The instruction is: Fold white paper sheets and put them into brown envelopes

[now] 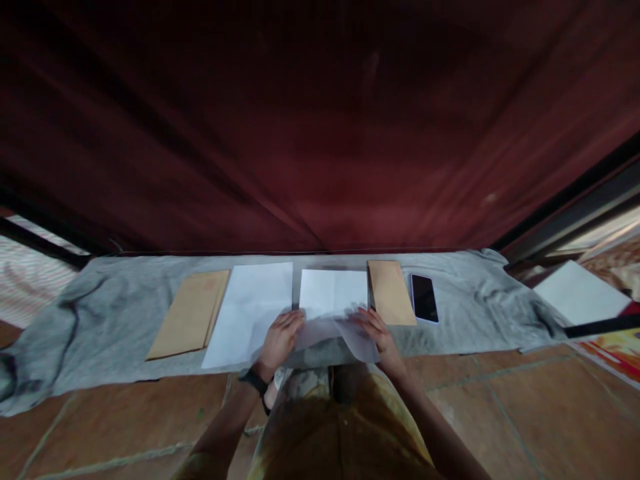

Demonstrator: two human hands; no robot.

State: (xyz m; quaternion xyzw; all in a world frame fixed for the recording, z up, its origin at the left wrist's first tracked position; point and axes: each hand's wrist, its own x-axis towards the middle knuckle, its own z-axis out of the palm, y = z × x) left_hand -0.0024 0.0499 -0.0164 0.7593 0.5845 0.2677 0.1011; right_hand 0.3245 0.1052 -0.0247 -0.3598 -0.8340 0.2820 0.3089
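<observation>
A white sheet of paper [333,290] lies in front of me, its near part lifted and bent, the lower edge blurred. At its left edge my left hand [283,339] grips the paper with the fingers curled, a dark band on the wrist. My right hand [379,335] pinches the right side, where a loose corner hangs below the fingers. Left of it rests a larger white paper stack [255,303], partly beneath my left hand. A brown envelope [391,293] lies flat just beyond my right hand.
A stack of brown envelopes [187,313] lies at the left on the grey cloth [115,300]. A phone [424,298] sits right of the single envelope. Behind the cloth hangs a dark red sheet [320,167]. A white board [583,293] stands at the far right above the tiled floor [530,407].
</observation>
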